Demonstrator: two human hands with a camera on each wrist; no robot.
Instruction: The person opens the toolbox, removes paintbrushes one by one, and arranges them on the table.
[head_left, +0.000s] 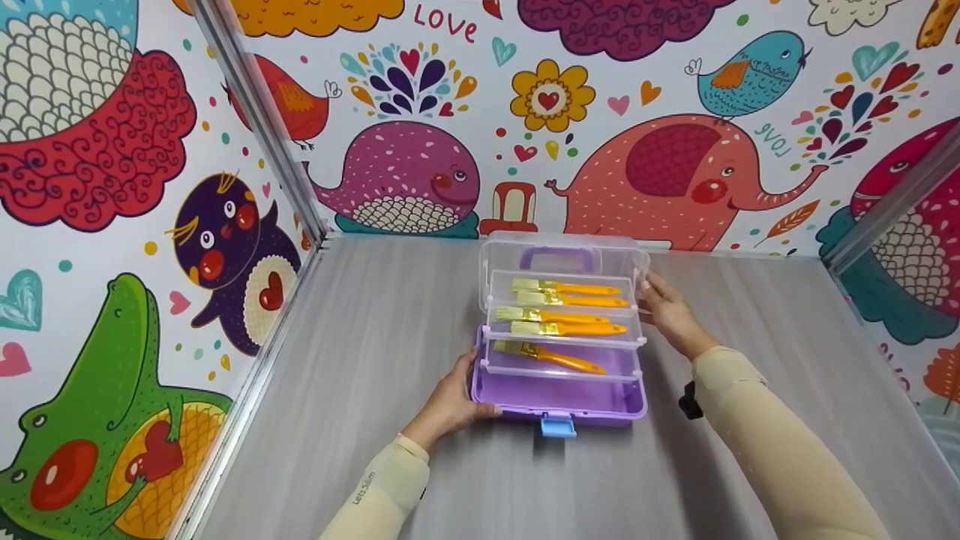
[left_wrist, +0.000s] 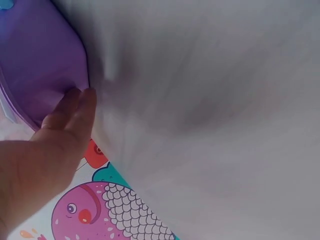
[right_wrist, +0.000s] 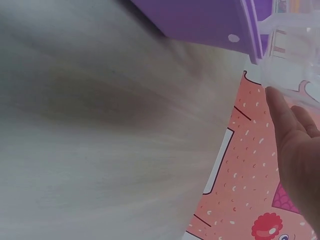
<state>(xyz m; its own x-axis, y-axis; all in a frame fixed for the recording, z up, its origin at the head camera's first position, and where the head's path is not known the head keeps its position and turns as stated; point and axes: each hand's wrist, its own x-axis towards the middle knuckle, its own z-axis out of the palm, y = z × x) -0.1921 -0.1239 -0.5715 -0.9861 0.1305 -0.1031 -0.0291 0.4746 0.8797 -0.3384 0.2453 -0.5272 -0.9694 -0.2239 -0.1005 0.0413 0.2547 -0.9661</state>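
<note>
On the grey desk (head_left: 360, 315) sits a purple craft box (head_left: 611, 421), wide open. Its clear lid (head_left: 506, 247) leans back behind the base; a hard shove there could tip everything backwards. The upper tray (head_left: 600, 341) and lower tray (head_left: 525, 370) stand stepped out, so a knock might jolt both.

From where I stand, the left hand (head_left: 448, 401) has its fingers nearly straight along the left wall, thumb at the front; if they slip, the base could skid. The right hand (head_left: 673, 315), fingers also straight, meets the lid's right edge without wrapping it; how firmly, I can't tell.

Four paintbrushes (head_left: 592, 328) lie in the upper tray, a fifth paintbrush (head_left: 576, 362) slantwise in the lower; abrupt folding might send them sliding or jam a handle. Smallest, the blue latch (head_left: 559, 427) juts out, easily snagged.
</note>
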